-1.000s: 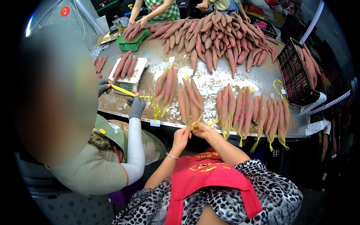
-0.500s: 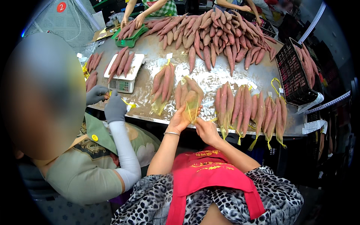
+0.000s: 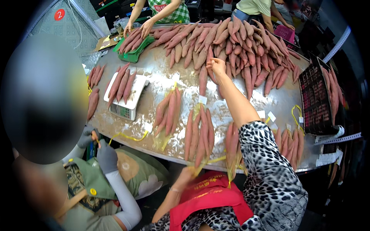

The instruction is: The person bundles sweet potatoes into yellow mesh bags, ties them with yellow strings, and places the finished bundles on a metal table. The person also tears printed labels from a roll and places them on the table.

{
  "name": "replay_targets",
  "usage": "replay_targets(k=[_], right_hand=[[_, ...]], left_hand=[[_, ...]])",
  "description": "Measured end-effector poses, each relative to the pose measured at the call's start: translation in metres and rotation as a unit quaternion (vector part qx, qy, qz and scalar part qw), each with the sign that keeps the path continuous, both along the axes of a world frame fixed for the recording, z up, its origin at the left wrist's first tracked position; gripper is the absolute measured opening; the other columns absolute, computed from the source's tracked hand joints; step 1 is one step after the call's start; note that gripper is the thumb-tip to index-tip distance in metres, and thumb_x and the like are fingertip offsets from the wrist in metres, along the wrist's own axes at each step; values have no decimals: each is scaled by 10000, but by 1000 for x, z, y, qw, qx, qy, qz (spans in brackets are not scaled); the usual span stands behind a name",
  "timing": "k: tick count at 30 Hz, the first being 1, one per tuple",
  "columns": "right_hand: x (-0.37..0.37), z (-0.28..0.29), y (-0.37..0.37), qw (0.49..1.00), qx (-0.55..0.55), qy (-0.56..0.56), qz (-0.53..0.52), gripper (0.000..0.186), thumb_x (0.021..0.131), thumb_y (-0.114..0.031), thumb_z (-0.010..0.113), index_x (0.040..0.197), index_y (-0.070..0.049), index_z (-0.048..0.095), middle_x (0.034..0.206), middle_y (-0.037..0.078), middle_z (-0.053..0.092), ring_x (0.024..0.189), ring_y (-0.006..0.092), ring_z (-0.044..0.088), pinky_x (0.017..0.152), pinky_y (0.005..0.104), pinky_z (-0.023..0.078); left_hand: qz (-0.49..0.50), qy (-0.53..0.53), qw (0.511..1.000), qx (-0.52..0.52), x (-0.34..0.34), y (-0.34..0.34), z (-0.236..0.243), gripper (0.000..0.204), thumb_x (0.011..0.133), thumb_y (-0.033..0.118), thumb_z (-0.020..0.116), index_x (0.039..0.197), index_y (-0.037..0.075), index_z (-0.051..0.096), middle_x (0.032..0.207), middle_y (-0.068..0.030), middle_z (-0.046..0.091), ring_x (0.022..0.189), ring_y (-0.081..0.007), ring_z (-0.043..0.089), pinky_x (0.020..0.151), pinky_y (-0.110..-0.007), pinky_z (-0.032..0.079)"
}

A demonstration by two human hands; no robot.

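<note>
Bright, cool light falls seemingly from above on the table, whose metal top throws back a broad whitish glare around its middle; the pale scale plate nearly washes out too. Small dark shadows fill the gaps in the sweet potato pile, which is fairly sharp. Under the table and beyond the black crate, detail sinks into gloom. The fingers of the left hand are smeared, while those of the right hand are clearer. A smooth, featureless blur covers the neighbour's head. Fisheye distortion bows the table's near edge, and black swallows the corners.
</note>
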State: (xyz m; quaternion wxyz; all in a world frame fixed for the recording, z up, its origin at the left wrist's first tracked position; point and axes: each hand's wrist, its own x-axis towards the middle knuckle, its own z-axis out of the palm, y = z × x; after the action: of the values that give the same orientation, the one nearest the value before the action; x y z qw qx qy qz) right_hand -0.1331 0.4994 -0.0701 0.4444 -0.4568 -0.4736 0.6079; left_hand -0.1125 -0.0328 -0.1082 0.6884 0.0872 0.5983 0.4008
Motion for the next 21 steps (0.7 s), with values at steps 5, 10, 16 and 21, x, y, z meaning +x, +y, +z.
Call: replay_targets(k=[5, 10, 16, 21], right_hand=[[-38, -42, 86, 990, -79, -116, -26, 322, 1033, -201, 507, 1113, 93, 609, 771, 195, 705, 499, 199, 622, 447, 290, 461], [-82, -69, 105, 987, -160, 11, 18, 407, 1043, -321, 507, 1052, 65, 636, 776, 136, 708, 534, 147, 595, 432, 240, 395], [-86, -90, 122, 999, 43, -1, -25, 319, 972, -251, 634, 812, 14, 712, 680, 78, 702, 520, 119, 609, 489, 255, 462], [-72, -48, 88, 923, 278, -263, -38, 179, 906, -186, 659, 849, -26, 717, 641, 119, 654, 588, 230, 651, 608, 365, 492]], left_hand=[[15, 2, 999, -41, 4, -23, -9, 270, 815, -69, 422, 897, -11, 673, 722, -27, 617, 580, -99, 501, 531, -221, 363], [76, -37, 996, -39, 21, -38, -25, 230, 819, -77, 422, 861, -13, 638, 724, -20, 594, 614, -111, 513, 571, -229, 391], [110, -46, 991, -67, 20, -21, -10, 223, 804, -63, 417, 787, 15, 625, 689, -9, 548, 605, -106, 463, 565, -225, 348], [64, -23, 997, -46, 15, -29, -18, 220, 833, -74, 410, 832, -11, 621, 708, -13, 559, 612, -107, 484, 575, -230, 373]])
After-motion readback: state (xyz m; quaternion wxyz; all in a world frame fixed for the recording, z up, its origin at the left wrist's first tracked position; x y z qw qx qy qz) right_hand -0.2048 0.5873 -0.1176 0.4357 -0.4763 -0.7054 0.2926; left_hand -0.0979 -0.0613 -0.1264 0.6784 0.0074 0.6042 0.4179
